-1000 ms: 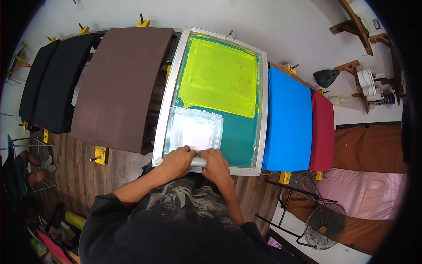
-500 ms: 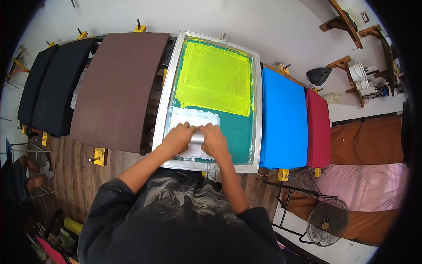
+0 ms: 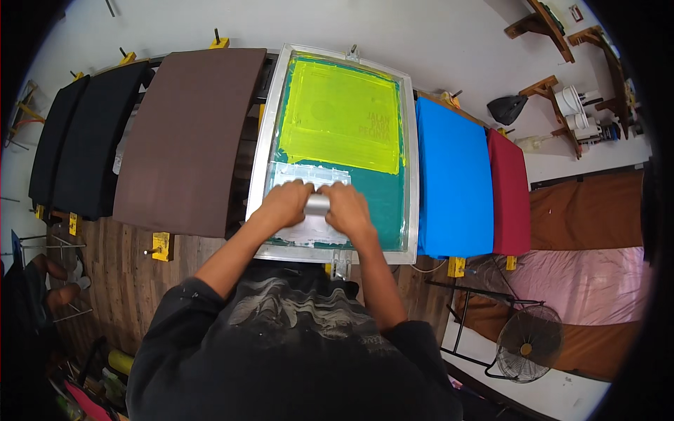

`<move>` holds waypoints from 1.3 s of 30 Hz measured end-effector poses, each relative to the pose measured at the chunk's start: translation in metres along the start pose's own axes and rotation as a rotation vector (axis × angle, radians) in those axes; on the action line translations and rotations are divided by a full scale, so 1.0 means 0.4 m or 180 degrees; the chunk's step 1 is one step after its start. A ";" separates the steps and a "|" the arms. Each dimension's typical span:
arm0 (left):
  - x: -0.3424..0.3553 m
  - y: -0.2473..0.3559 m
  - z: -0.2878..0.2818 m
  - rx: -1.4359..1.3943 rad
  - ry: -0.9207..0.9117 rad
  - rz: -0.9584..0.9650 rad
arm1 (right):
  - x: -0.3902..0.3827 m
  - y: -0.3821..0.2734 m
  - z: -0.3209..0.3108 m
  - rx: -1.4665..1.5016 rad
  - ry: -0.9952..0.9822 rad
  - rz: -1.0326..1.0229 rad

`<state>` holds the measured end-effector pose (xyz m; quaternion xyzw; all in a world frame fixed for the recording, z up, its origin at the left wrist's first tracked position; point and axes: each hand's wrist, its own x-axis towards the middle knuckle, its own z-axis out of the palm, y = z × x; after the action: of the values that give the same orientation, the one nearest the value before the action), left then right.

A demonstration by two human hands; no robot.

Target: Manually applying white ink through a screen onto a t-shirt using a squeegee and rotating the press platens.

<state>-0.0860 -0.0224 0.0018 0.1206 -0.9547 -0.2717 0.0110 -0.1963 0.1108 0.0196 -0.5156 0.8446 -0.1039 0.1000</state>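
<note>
Both hands grip a squeegee with a silver-grey handle (image 3: 317, 204), one at each side of its middle. My left hand (image 3: 284, 202) has its fingers wrapped over the handle; my right hand (image 3: 345, 208) is closed on it the same way. Under them lies a white inked patch (image 3: 316, 170) at the near left of a screen-printing frame (image 3: 412, 189). The squeegee's blade is hidden beneath my hands. Green mesh (image 3: 382, 203) shows to the right of the patch. Beyond it, a large yellow-green taped area (image 3: 337, 112) with faint lettering covers the far part of the screen.
Left of the frame stand a brown fabric-covered board (image 3: 189, 140) and two black ones (image 3: 98, 140). Blue (image 3: 453, 182) and red (image 3: 509, 193) boards stand on the right. Yellow clamps (image 3: 162, 247) jut from the board ends. A fan (image 3: 530, 344) stands at lower right; someone's legs (image 3: 63, 281) show far left.
The whole view has shifted slightly, so the frame sits a little higher in the picture. Both hands stay closed on the squeegee over the white patch, at most slightly farther forward.
</note>
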 end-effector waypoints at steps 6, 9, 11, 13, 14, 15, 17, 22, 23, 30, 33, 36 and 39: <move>0.026 -0.028 0.048 -0.0017 0.0279 -0.0115 | 0.036 0.033 0.048 0.0095 0.0099 -0.0079; -0.037 -0.011 0.086 -0.0098 0.0510 0.0204 | -0.033 0.033 0.084 0.0400 0.0336 -0.0135; -0.080 0.009 0.098 -0.0096 0.0198 0.0173 | -0.095 0.016 0.092 0.0520 0.0249 -0.0118; -0.128 0.032 0.096 -0.0112 -0.0113 0.0086 | -0.135 -0.009 0.080 0.0552 -0.0174 0.0043; -0.140 0.042 0.089 -0.0093 -0.0293 0.0030 | -0.144 -0.015 0.072 0.0558 -0.0178 0.0053; -0.146 0.049 0.073 -0.0104 -0.0483 -0.0013 | -0.152 -0.022 0.064 0.0534 -0.0345 0.0097; -0.129 0.048 0.056 -0.0124 -0.0625 -0.0048 | -0.146 -0.027 0.043 0.0490 -0.0614 0.0156; -0.014 0.030 0.005 -0.0016 -0.0440 -0.0143 | -0.028 0.016 0.004 0.0233 -0.0365 0.0119; 0.013 0.019 0.006 -0.0083 -0.0166 -0.0158 | 0.000 0.036 0.014 0.0098 -0.0049 -0.0006; 0.005 -0.027 0.077 -0.0086 0.0406 0.0169 | 0.010 0.042 0.061 0.0222 0.0112 -0.0136; -0.087 0.023 0.091 -0.0288 0.0199 0.0137 | -0.096 0.006 0.081 0.0600 0.0170 -0.0072; -0.146 0.044 0.086 -0.0261 -0.0297 0.0078 | -0.151 -0.012 0.088 0.0714 0.0089 -0.0048; -0.127 0.040 0.066 -0.0248 -0.0732 -0.0079 | -0.134 -0.013 0.064 0.0558 -0.0581 0.0020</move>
<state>-0.0426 0.0165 -0.0099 0.1000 -0.9369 -0.3207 -0.0972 -0.1610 0.1545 -0.0001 -0.5096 0.8212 -0.1297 0.2215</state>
